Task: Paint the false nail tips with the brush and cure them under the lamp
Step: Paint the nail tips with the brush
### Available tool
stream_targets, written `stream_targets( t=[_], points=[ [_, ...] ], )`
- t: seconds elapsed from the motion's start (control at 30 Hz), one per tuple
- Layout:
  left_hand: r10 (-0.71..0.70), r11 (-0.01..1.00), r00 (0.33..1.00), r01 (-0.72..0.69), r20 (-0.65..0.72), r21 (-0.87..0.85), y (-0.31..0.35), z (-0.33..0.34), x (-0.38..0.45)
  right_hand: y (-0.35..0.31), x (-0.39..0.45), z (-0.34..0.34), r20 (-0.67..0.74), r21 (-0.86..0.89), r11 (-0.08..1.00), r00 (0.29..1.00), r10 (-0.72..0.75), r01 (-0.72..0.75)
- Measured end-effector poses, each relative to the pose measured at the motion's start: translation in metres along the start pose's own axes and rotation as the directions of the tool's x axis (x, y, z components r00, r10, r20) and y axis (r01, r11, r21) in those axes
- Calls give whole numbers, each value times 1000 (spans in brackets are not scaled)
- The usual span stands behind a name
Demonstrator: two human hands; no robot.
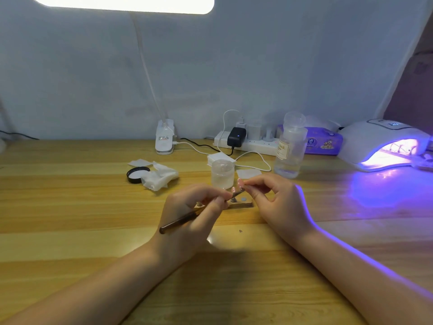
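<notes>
Painting a false nail tip held up between two hands over the wooden desk (70, 231).

The left hand (189, 216) grips a slim dark-handled brush (185, 218) like a pen, its bristle end meeting a small pink false nail tip (240, 182) pinched by the right hand (276, 202), probably raised for steady, close strokes. Just beyond lies a low wooden holder strip (243, 204) and a clear plastic jar (222, 173). Far right, the white curing lamp (384, 144) glows violet, within reach for curing.

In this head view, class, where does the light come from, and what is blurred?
Head view: a white desk light burns out at the top; the nail lamp spills violet over the table and right hand; the brush tip is blurred.
</notes>
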State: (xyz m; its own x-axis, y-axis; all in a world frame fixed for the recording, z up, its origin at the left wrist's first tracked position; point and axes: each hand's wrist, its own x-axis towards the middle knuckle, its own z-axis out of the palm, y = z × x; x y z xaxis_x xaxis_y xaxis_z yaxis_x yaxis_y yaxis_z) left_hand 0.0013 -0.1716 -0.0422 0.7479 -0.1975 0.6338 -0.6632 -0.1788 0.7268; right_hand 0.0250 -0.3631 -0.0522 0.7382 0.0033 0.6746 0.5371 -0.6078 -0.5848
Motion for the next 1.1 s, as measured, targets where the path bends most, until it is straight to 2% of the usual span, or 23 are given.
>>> stream_targets(
  t=[0.2,0.33,0.53,0.7,0.8,0.9,1.0,1.1],
  points=[
    [16,1000,1000,-17,-11,-22,-21,2,0,-1,0,0,-12,-15,1000,1000,-22,22],
    [1,999,998,1,-61,37,-38,6,3,-2,-1,0,-6,-38,998,999,-54,54],
    [58,996,994,-51,-95,76,-27,4,3,-2,-1,-1,10,-43,997,998,-67,67],
    [97,989,995,-95,-17,116,-7,1,4,-3,-1,0,-8,-59,995,997,-82,81],
    [69,994,997,-70,21,80,-4,0,2,-2,-1,0,-2,-54,996,998,-67,67],
    [11,1000,1000,-11,1,24,-2,-1,0,-2,0,1,-22,-50,997,998,-54,53],
    [43,997,998,-39,-55,69,-2,1,2,-1,-1,1,-12,-44,998,999,-46,46],
    [-3,997,997,9,-73,81,-2,2,2,-2,-1,1,-7,-34,999,999,-42,42]
  ],
)
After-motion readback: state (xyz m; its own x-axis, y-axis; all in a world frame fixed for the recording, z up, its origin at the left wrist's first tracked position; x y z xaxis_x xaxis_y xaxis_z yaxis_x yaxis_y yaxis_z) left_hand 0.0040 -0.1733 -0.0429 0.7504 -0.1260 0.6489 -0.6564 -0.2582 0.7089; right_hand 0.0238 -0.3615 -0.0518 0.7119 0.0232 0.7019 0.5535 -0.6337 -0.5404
